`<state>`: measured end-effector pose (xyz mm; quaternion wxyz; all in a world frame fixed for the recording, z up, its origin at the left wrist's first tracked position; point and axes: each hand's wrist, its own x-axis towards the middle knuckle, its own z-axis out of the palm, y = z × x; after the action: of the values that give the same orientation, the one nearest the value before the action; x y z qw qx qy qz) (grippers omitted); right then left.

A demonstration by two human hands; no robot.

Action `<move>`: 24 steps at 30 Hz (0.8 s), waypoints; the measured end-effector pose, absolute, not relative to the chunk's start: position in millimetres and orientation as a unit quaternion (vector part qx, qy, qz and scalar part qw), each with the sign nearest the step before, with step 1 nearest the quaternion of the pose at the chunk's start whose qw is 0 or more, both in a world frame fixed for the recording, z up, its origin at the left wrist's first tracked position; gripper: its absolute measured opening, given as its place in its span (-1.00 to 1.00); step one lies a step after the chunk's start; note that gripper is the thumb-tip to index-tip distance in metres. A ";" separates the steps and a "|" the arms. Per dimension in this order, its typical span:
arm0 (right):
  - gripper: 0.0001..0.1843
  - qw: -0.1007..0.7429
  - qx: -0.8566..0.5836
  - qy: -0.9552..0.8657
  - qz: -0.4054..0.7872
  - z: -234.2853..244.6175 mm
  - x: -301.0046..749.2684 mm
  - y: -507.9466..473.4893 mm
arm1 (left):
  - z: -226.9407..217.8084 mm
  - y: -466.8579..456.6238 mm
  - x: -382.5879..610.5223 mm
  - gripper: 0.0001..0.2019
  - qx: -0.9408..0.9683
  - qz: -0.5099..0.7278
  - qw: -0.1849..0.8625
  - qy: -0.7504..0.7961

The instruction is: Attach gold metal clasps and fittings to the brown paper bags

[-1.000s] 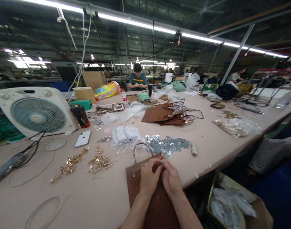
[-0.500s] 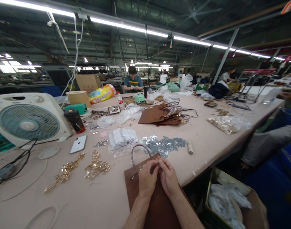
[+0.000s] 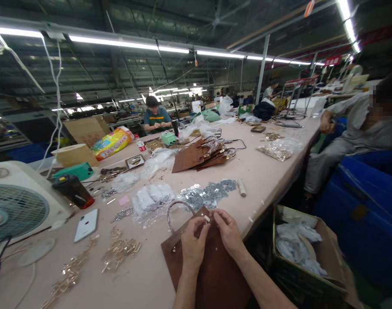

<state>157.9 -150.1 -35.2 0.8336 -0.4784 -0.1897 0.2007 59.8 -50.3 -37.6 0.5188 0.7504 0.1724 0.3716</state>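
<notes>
A brown handbag panel or bag body (image 3: 223, 274) lies on the table in front of me, its wrapped handle (image 3: 179, 204) arching up at the far edge. My left hand (image 3: 194, 240) is closed over the bag's upper part, pinching a small pale, shiny piece (image 3: 207, 219) between thumb and fingers. Close by on the right, my right hand (image 3: 228, 231) has its fingertips pressed together at the bag's top corner; what they hold is too small to tell. A small gold fitting (image 3: 174, 249) shows on the bag left of my left hand.
Gold hardware (image 3: 120, 251) lies left, near a phone (image 3: 85, 225) and a fan (image 3: 19, 210). Beyond the bag are flat metal plates (image 3: 209, 193) and stacked brown bags (image 3: 199, 154). An open box (image 3: 324, 257) stands right of the table edge; a seated person (image 3: 350, 116) is behind it.
The view has turned right, bringing the seated person into sight. My hands, earlier meeting at the fingertips, are now slightly apart, and the pale piece shows in my left fingers.
</notes>
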 end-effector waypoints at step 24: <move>-0.70 0.659 -0.619 -0.409 0.120 -31.8 167.3 -169.2 | -37.7 -51.7 60.4 -0.71 0.696 0.333 0.616 0.160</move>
<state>167.3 -169.2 -31.8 0.6592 -0.6194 -0.4092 0.1198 60.4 -51.7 -37.7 0.6160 0.6956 0.1602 0.3332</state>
